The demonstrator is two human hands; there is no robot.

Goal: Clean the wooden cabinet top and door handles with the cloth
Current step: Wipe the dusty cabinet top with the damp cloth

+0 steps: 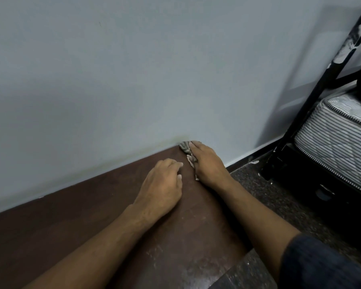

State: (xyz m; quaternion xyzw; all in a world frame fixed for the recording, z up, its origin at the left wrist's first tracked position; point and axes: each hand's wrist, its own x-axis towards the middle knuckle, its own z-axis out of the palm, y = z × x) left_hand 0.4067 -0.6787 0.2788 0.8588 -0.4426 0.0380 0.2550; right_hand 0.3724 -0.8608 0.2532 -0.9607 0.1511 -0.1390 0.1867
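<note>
Right hand (206,161) flat, pressing striped cloth (186,148) into cabinet top (71,215) corner, frame centre; left hand (161,188) resting loosely curled. Soft, light, bunches easily; best kept under palm.

The dark brown wooden cabinet top (75,215) is running from lower left toward frame centre, butting the wall, pale scuffs showing lower centre. The crumpled grey striped cloth (186,149) is lying at its far corner, partly covered.
</note>
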